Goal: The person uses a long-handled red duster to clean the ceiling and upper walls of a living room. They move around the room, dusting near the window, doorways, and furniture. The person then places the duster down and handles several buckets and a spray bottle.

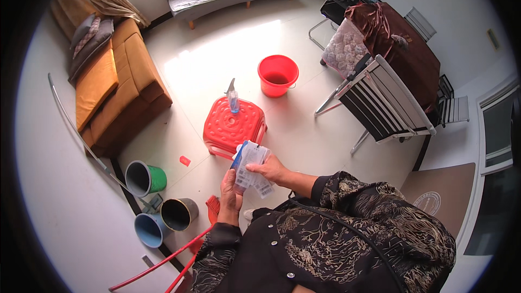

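Observation:
Both my hands hold a small bundle of printed tags in front of my chest. The tags are mostly white, with a blue edge at the left, and bear writing and printed codes. My left hand grips the bundle's lower left side. On the right side, my right hand pinches it, with the thumb lying across the front. A smaller white tag hangs below the right hand. Just beyond the bundle stands a red plastic stool, carrying a clear spray bottle with blue liquid at its bottom.
A red bucket stands beyond the stool. At the left are a green bin, a dark bin, a blue bin and red-handled cleaning tools. An orange sofa lines the wall; a folding chair stands right.

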Available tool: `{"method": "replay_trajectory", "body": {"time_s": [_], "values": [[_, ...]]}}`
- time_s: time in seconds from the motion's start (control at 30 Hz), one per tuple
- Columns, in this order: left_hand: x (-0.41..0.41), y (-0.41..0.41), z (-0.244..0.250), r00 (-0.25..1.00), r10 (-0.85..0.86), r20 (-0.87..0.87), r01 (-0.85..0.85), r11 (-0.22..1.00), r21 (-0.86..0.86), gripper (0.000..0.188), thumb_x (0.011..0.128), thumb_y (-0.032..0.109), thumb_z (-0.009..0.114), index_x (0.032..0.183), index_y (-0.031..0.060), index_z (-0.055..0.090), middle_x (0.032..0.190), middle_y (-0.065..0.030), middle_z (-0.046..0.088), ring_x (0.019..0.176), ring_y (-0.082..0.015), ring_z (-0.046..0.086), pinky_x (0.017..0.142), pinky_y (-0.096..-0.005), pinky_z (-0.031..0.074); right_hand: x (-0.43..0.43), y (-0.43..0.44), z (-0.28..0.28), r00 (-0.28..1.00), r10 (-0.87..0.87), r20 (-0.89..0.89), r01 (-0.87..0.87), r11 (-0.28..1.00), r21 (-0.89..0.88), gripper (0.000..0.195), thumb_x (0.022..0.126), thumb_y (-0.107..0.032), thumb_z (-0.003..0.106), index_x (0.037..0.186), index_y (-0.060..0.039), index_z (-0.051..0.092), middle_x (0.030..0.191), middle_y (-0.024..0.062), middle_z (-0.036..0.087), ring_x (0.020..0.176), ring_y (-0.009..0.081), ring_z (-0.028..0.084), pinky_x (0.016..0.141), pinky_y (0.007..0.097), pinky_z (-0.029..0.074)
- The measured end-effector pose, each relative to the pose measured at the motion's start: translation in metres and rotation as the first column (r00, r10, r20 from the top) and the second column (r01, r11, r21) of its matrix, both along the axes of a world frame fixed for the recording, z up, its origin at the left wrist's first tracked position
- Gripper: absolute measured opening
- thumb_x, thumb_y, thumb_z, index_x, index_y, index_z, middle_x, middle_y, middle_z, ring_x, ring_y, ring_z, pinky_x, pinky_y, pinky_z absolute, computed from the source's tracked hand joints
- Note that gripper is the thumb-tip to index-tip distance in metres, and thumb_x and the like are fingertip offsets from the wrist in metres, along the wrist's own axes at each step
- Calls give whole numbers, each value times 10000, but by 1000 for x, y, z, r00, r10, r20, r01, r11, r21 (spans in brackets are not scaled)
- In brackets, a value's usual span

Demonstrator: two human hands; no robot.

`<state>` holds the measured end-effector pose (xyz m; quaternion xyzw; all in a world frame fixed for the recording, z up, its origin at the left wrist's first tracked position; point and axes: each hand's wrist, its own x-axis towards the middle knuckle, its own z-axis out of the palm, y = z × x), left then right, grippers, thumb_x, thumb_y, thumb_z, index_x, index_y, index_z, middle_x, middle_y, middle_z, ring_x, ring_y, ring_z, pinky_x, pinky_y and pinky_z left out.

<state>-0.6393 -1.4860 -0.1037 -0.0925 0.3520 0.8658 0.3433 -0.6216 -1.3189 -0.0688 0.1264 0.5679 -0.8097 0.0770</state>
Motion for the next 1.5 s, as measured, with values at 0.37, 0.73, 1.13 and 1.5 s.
{"method": "replay_trajectory", "body": {"time_s": [0.37,0.73,1.13,1.5], "values": [[-15,227,25,991,-135,-11,130,974,-187,331,808,94,644,1116,54,527,998,-57,620,866,-181,616,741,-330,513,-3,213,14,998,-57,-14,59,980,190,264,823,-91,618,1074,-20,578,948,37,631,862,128,588,775,286,485],[-125,294,24,993,-113,-42,106,985,-136,350,790,64,647,1118,26,529,999,-75,619,846,-189,619,739,-314,511,-92,272,17,979,-106,-172,136,976,172,291,844,-116,600,1111,-16,537,983,44,611,898,121,565,792,282,469],[-292,376,45,982,-175,-65,163,973,-162,364,772,74,658,1107,12,530,976,-84,624,852,-205,623,755,-314,511,-208,372,49,955,-291,55,276,943,185,485,811,-150,648,1237,-3,469,809,25,608,673,70,543,460,161,398],[-389,439,35,989,-143,-37,133,973,-190,373,778,66,650,1125,24,520,998,-82,616,860,-206,615,754,-329,508,-235,679,71,670,-743,3,682,617,392,510,795,-203,640,1227,-7,452,814,29,618,620,73,555,455,186,391]]}}
